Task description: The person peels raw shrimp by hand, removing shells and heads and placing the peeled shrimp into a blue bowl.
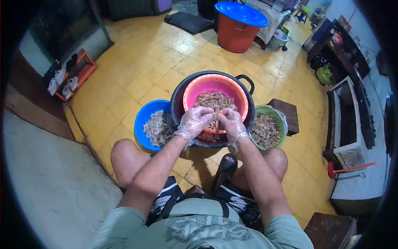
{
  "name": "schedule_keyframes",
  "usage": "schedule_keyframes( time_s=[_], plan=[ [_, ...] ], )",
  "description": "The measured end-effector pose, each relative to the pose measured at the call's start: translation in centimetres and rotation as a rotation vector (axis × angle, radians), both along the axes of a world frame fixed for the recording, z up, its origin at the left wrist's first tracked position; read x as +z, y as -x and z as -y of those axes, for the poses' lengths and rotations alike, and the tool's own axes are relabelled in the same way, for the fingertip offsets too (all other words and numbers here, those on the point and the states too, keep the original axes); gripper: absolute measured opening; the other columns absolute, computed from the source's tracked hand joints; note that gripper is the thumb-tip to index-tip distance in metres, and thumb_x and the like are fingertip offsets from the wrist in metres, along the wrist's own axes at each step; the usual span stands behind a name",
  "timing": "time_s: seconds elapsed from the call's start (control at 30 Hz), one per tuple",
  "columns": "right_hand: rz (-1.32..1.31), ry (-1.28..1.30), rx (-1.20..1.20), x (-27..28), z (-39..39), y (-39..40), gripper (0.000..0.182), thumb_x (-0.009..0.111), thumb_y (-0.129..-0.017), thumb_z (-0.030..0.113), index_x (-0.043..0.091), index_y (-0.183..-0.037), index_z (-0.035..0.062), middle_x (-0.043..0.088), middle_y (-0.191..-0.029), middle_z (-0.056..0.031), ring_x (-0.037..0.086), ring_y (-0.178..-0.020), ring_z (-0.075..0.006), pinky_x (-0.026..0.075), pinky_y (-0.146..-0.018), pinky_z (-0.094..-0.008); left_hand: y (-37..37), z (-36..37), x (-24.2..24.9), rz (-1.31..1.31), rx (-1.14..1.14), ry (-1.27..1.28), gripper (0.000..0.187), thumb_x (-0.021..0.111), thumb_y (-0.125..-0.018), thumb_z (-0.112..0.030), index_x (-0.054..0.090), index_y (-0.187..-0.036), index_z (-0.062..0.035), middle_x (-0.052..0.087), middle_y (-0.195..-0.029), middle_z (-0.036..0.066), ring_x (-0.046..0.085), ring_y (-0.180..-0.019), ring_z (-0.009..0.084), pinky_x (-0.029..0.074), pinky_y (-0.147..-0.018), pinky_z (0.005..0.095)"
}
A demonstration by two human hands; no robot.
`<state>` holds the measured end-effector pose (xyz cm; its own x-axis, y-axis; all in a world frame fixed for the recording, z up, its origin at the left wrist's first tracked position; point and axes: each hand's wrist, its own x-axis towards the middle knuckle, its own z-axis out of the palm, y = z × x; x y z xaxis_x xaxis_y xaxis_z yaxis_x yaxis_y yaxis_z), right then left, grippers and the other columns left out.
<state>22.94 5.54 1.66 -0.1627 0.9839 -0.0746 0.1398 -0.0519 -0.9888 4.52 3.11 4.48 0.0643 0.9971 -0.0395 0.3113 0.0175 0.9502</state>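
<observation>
My left hand [194, 123] and my right hand [232, 123], both in clear plastic gloves, meet over a pink basin [192, 89] with an orange rim. Their fingertips pinch together on a small brownish shrimp, mostly hidden by the fingers. Beneath them lies a heap of brown shrimp [215, 101]. The pink basin rests in a large black tub [177, 93], where more reddish pieces show below my hands. To the left, a blue basin [141, 126] holds greyish, peeled-looking shrimp [158, 128]. A green basin [283, 124] on the right contains brownish heads and shells [264, 129].
A brown wooden block [287, 116] stands beside the green basin. Farther off are a red bucket [236, 37] with a blue lid [241, 13], an orange shoe rack [86, 66] and a green gas cylinder [324, 74]. Yellow tiles [145, 66] cover the floor.
</observation>
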Motion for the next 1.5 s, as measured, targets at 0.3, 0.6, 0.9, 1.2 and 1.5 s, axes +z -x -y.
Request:
schedule_keyframes(
  time_s=[0.3, 0.6, 0.9, 1.2, 1.5],
  plan=[
    [-0.109, 0.273, 0.207, 2.5, -1.0, 1.7, 0.016, 0.062, -0.1, 0.012, 0.067, -0.111, 0.0022, 0.061, -0.079, -0.0011, 0.053, -0.062, -0.0084, 0.046, -0.054, -0.0264, 3.3, 0.0, -2.1, 0.187, 0.094, 0.05, 0.023, 0.077, -0.091, -0.01, 0.071, -0.11, 0.0016, 0.073, -0.094, 0.006, 0.066, -0.082, 0.0101, 0.056, -0.075, 0.0269],
    [0.241, -0.159, 0.353, 1.5, -1.1, 1.3, 0.018, 0.071, -0.092, 0.02, 0.071, -0.091, 0.0018, 0.066, -0.077, -0.009, 0.059, -0.072, -0.0146, 0.05, -0.069, -0.0354, 3.1, 1.1, -2.1, 0.334, 0.009, 0.093, 0.025, 0.076, -0.091, -0.009, 0.071, -0.112, 0.0041, 0.073, -0.09, 0.006, 0.066, -0.079, 0.0095, 0.056, -0.073, 0.0268],
    [0.253, -0.224, 0.259, 0.5, 0.3, 1.7, 0.014, 0.069, -0.088, 0.015, 0.068, -0.085, 0.0021, 0.064, -0.072, -0.0117, 0.062, -0.066, -0.0197, 0.051, -0.065, -0.0381, 3.6, 1.6, -3.1, 0.437, -0.059, 0.142, 0.029, 0.076, -0.091, -0.008, 0.069, -0.117, 0.0052, 0.073, -0.097, 0.006, 0.067, -0.083, 0.0095, 0.056, -0.076, 0.0255],
    [0.206, -0.159, 0.281, 2.1, 1.2, 2.6, 0.009, 0.064, -0.089, 0.009, 0.065, -0.082, 0.0025, 0.062, -0.074, -0.0043, 0.058, -0.069, -0.0115, 0.048, -0.063, -0.0316, 3.7, 2.0, -2.8, 0.489, -0.064, 0.15, 0.026, 0.074, -0.092, -0.007, 0.069, -0.116, 0.0034, 0.072, -0.098, 0.005, 0.067, -0.082, 0.0097, 0.057, -0.075, 0.025],
    [0.167, -0.098, 0.32, 1.8, 0.8, 2.3, 0.011, 0.069, -0.093, 0.012, 0.067, -0.088, 0.0017, 0.06, -0.075, 0.0, 0.052, -0.071, -0.0073, 0.046, -0.064, -0.0285, 4.2, 2.0, -2.3, 0.469, -0.067, 0.145, 0.027, 0.075, -0.092, -0.008, 0.07, -0.116, 0.0037, 0.073, -0.096, 0.005, 0.067, -0.08, 0.0088, 0.057, -0.073, 0.0247]
  ],
)
